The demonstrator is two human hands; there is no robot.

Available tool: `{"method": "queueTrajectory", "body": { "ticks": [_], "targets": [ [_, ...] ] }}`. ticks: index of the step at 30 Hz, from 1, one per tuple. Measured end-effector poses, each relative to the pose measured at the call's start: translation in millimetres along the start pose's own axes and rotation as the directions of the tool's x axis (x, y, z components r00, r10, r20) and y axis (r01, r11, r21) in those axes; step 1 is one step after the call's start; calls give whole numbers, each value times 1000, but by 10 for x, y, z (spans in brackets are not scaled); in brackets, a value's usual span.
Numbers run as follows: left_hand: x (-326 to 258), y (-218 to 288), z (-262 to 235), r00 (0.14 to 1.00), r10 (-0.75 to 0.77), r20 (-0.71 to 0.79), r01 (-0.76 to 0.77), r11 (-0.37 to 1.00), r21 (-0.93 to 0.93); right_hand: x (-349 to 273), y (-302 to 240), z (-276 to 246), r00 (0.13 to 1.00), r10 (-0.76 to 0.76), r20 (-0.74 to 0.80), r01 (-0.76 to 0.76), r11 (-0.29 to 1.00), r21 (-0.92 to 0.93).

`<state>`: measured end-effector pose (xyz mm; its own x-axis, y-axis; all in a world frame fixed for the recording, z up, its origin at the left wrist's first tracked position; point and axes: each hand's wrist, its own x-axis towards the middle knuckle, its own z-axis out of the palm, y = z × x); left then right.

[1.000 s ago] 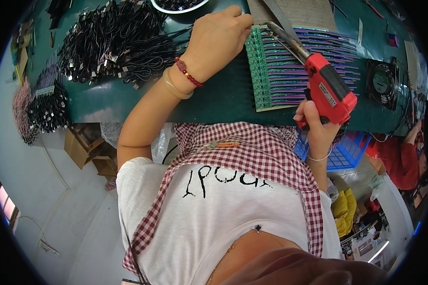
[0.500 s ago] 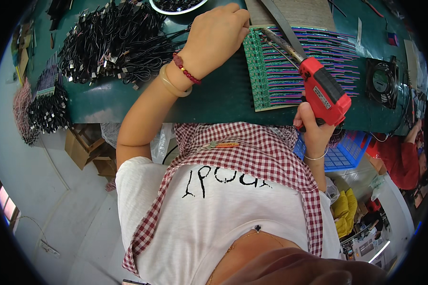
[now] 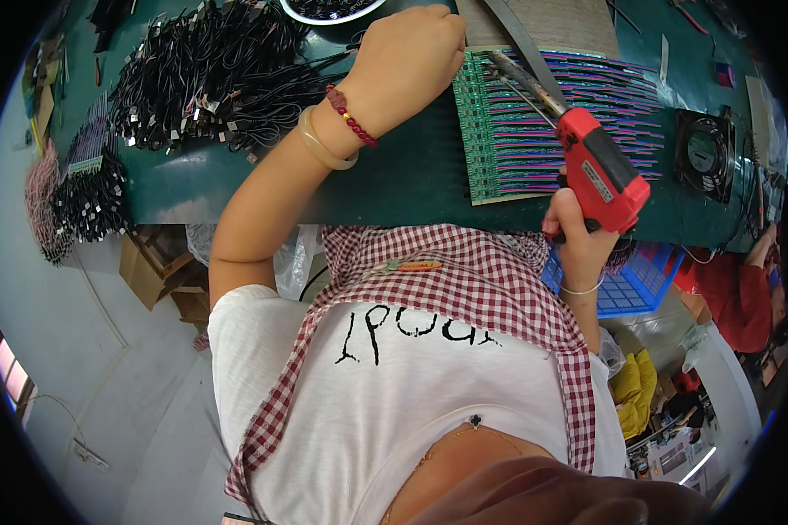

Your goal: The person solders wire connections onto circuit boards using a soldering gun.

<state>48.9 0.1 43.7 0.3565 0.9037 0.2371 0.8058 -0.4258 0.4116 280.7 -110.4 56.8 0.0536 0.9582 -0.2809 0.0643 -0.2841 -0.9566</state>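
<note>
My right hand (image 3: 576,234) grips a red soldering gun (image 3: 600,171) by its handle. The gun's metal tip points up and left, over the upper part of a panel of green circuit boards (image 3: 477,131). Rows of thin coloured wires (image 3: 578,144) run rightward from the boards. My left hand (image 3: 411,63) is closed just off the panel's upper left corner. Its back faces up, so whatever the curled fingertips pinch is hidden. Left of that hand, a big heap of black cables (image 3: 210,74) lies on the green table (image 3: 394,188), some strands reaching toward the wrist.
A white bowl (image 3: 334,21) of small black parts stands at the back. A metal strip (image 3: 518,39) slants behind the gun. To the right sits a black fan (image 3: 705,156). A blue basket (image 3: 630,293) is below the table edge; a person's red sleeve (image 3: 735,302) shows farther right.
The soldering gun's tip has shifted slightly right along the boards. My left hand and forearm have moved a little to the right. Both hands keep their closed pose.
</note>
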Motion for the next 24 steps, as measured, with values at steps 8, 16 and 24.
{"method": "queueTrajectory", "body": {
  "ticks": [8, 16, 24],
  "targets": [
    [4, 2, 10, 1000, -16, 6, 16, 1000, -2, -6, -34, -2, 1000, -25, -18, 25, 1000, -7],
    [0, 39, -16, 999, -33, 34, 33, 999, 15, 6, -34, -10, 999, -36, -2, 36, 999, 36],
    [-454, -296, -301, 966, -214, -145, 211, 977, -36, 11, -102, -37, 995, -85, -46, 84, 996, -35]
  ]
}}
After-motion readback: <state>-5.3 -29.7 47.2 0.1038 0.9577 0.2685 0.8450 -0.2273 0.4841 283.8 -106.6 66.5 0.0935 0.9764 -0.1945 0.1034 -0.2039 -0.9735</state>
